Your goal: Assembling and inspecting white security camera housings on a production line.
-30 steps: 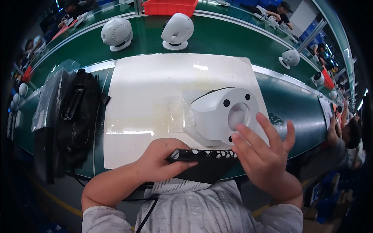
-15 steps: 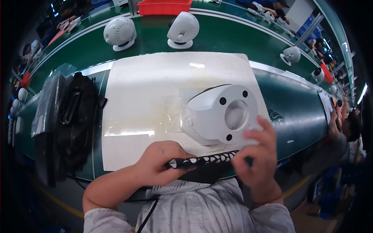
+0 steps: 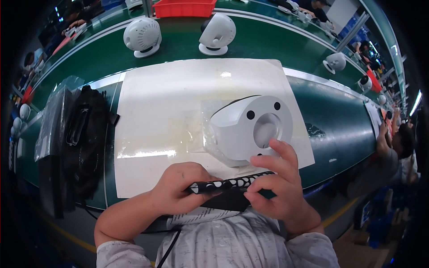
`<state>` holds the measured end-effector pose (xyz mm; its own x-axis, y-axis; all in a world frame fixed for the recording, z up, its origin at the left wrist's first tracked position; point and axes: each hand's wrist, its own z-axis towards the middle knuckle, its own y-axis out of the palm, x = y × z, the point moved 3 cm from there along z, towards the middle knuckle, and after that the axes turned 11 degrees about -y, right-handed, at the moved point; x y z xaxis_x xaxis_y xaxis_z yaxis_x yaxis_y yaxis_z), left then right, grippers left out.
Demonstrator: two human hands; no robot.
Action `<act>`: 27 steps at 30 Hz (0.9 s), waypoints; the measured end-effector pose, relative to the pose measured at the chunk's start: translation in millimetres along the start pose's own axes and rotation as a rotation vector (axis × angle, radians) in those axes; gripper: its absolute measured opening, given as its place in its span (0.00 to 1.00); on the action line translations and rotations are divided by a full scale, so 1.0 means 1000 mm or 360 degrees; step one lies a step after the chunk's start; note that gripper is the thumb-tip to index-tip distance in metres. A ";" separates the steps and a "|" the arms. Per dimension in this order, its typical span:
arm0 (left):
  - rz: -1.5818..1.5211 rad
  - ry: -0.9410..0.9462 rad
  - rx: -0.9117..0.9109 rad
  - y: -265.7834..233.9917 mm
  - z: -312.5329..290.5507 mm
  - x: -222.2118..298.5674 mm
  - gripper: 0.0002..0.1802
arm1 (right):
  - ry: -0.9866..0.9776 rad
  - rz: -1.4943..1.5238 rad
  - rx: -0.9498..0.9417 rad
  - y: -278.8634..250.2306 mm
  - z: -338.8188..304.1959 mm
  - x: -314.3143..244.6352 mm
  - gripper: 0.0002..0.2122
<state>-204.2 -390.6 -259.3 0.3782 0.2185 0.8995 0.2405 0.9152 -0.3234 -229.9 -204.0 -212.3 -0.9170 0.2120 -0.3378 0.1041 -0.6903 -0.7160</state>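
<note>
My left hand (image 3: 181, 187) is closed around a black sheet with rows of pale round spots (image 3: 232, 183), which I hold tilted in front of my body. At the sheet's near side, my right hand (image 3: 281, 181) has its thumb and forefinger pinched together; its other fingers stretch up over the white device. That white rounded device (image 3: 232, 129) lies on its side on clear plastic, its round base turned up toward me. Black round pads (image 3: 250, 115) sit on the base around a central hollow. One lower pad is mostly hidden behind my right fingers.
A white board (image 3: 152, 107) lies under the device. To its left are a black cloth bag (image 3: 85, 134) and clear plastic bags (image 3: 51, 125). White devices (image 3: 143, 36) and a red bin (image 3: 183, 8) stand beyond. People work on the right and far sides.
My right hand has moved left and slightly down, and its thumb and forefinger are now at the sheet. My left hand keeps its hold. The whole view has shifted a little.
</note>
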 end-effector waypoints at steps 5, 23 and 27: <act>-0.0129 -0.0017 0.0149 0.002 -0.002 -0.006 0.13 | 0.0149 -0.0066 0.0172 -0.009 -0.003 0.010 0.03; 0.0008 -0.0082 0.0057 0.003 0.003 -0.005 0.13 | 0.0646 -0.0195 0.0149 -0.034 -0.004 0.044 0.02; 0.0006 -0.0114 0.0045 0.004 0.005 -0.005 0.12 | 0.0540 -0.0397 0.0070 -0.040 -0.003 0.034 0.02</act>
<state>-209.5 -386.8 -263.9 0.3141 0.2448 0.9173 0.2135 0.9232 -0.3195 -264.2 -166.8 -196.7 -0.7327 0.5868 -0.3446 -0.1283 -0.6164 -0.7769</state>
